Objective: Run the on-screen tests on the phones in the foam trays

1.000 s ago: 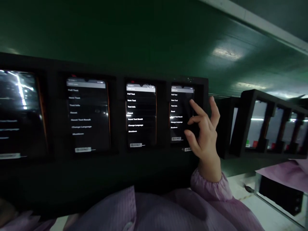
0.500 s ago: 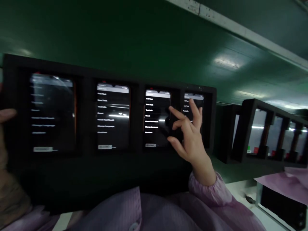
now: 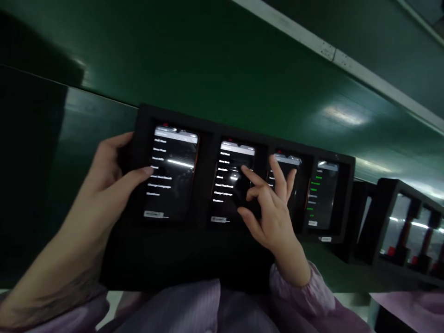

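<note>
A long black tray (image 3: 205,185) holds a row of several phones in separate slots. My left hand (image 3: 107,189) grips the tray's left end, its thumb over the rim beside the leftmost phone (image 3: 171,185). That phone and the second phone (image 3: 225,180) show white menu lists on dark screens. Over the second phone's right side, my right hand (image 3: 272,208) has its index finger extended and other fingers spread, holding nothing; whether the fingertip touches the glass I cannot tell. The hand partly hides the third phone (image 3: 293,163). The rightmost phone (image 3: 324,194) shows green and white text lines.
Another black tray (image 3: 376,226) with several phones stands to the right on the green table (image 3: 208,60). A pale metal rail (image 3: 294,27) crosses the far side. At the lower right, a pink cloth (image 3: 412,303) is in view.
The tray has shifted right in view, and my left hand now shows fully. My right hand has passed from the third and rightmost phones to the second. The rightmost screen changed from menu to green lines.
</note>
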A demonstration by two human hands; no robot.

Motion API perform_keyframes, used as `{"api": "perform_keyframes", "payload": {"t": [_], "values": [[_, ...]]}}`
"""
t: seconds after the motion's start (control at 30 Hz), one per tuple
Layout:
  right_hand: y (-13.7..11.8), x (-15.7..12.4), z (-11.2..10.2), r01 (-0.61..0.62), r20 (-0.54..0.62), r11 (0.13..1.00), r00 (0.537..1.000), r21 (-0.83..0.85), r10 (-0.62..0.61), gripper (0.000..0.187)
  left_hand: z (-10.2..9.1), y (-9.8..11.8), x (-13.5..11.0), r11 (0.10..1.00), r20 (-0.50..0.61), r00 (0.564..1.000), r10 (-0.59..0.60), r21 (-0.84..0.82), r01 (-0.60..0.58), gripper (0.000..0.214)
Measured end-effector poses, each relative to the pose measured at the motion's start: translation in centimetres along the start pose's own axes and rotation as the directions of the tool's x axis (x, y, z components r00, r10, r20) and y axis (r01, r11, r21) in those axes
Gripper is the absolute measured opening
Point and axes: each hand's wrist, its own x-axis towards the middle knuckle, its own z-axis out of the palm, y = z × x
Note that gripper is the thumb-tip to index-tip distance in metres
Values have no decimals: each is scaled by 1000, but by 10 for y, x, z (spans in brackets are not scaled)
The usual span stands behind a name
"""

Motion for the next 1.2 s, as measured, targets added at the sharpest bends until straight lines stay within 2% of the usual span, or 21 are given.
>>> {"api": "perform_keyframes", "payload": {"t": [0.07,0.1,0.23,0.37,0.47,0.57,0.63,0.7,0.83,0.93,1.07,1.2], "values": [[-4,7,9,-9,0,1000,1000,-5,9,33,0,4,9,988,-5,990,-139,-62,138,61],[-5,9,11,-14,-3,1000,1000,-6,14,33,-1,6,15,987,2,990,-144,-68,144,61],[-2,10,11,19,-77,999,997,34,-16,30,-3,0,41,999,6,1000,14,40,-15,62],[-5,5,2,66,-204,995,978,77,-49,30,-5,-10,56,986,32,995,98,134,-102,66],[-8,-1,-4,61,-242,994,969,96,-37,31,-6,-13,57,974,44,991,126,182,-132,68],[-8,-10,-7,69,-259,991,965,117,-37,30,-7,-10,50,983,59,993,102,146,-110,63],[-7,-15,-8,84,-243,989,969,119,-53,29,-9,-8,44,991,77,993,91,90,-97,65],[-6,-20,-7,102,-209,988,975,118,-76,27,-14,-7,39,994,126,988,88,50,-95,76],[-8,-24,-3,183,-100,973,980,141,-170,26,-25,-8,35,992,287,955,71,76,-97,120],[-9,-25,-1,234,-71,956,972,178,-225,29,-30,-11,36,970,342,935,97,177,-166,143],[-10,-25,0,227,-34,952,974,207,-225,30,-28,-17,39,936,337,929,155,252,-247,150],[-9,-26,1,122,9,984,992,132,-125,25,-21,-24,42,919,274,947,169,304,-252,138]]}}
